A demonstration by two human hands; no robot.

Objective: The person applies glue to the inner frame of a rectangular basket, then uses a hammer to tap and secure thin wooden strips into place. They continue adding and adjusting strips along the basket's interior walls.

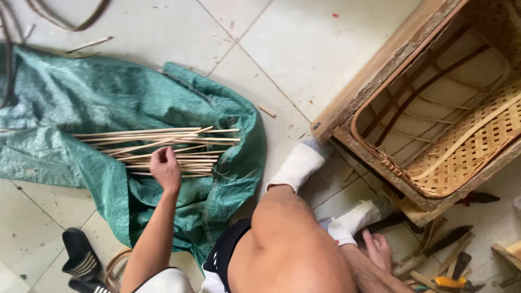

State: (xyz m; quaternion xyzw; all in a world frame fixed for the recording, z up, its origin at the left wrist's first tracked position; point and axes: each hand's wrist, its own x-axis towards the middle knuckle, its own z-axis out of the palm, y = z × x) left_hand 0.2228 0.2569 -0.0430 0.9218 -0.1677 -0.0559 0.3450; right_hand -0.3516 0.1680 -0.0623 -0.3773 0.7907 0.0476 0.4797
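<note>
My left hand (164, 167) reaches out over a bundle of thin pale bamboo strips (163, 145) lying on a green woven tarp (81, 103); its fingers curl onto the strips near their middle. My right hand (378, 250) rests low on the tiled floor beside my foot in a white sock (355, 218), fingers spread, holding nothing. My other white-socked foot (300, 164) presses against the corner of a wooden frame (374, 70) with a woven bamboo basket panel (467, 146) inside it.
Knives and hand tools (450, 255) lie on the floor at the lower right. Black sandals (80, 255) sit at the lower left beside a coil of cane (111, 268). Loose strips (89, 43) and dark curved canes (65, 19) lie at the top left.
</note>
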